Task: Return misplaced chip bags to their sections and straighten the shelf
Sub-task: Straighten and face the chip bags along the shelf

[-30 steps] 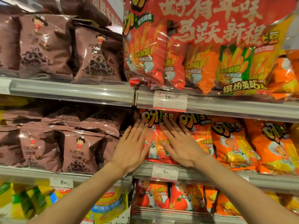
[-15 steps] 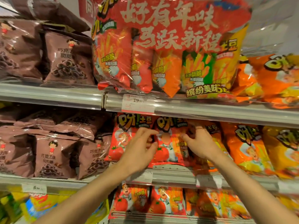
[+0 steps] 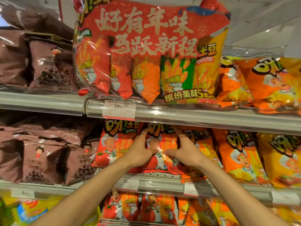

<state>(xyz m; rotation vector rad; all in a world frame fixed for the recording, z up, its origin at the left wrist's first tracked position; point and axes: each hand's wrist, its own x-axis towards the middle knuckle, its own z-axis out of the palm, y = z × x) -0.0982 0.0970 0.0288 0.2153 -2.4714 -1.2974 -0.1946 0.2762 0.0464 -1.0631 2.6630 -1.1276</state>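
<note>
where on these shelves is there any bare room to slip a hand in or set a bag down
Bare room shows above the orange bags, right of the big red multipack. The middle shelf is packed; both hands clasp a red tomato bag there.

shelving: grey metal shelf rails (image 3: 195, 118) in tiers | labels: white price tags (image 3: 118, 110) clipped on rails | wall: pale (image 3: 260, 22), top right | light: bright glare on rails

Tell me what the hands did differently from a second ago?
A second ago both hands lay flat and open on the red tomato chip bags. Now the left hand and right hand have curled around one red chip bag on the middle shelf, gripping its two sides. The brown snack bags, the orange chip bags and the big multipack above look unmoved.
</note>
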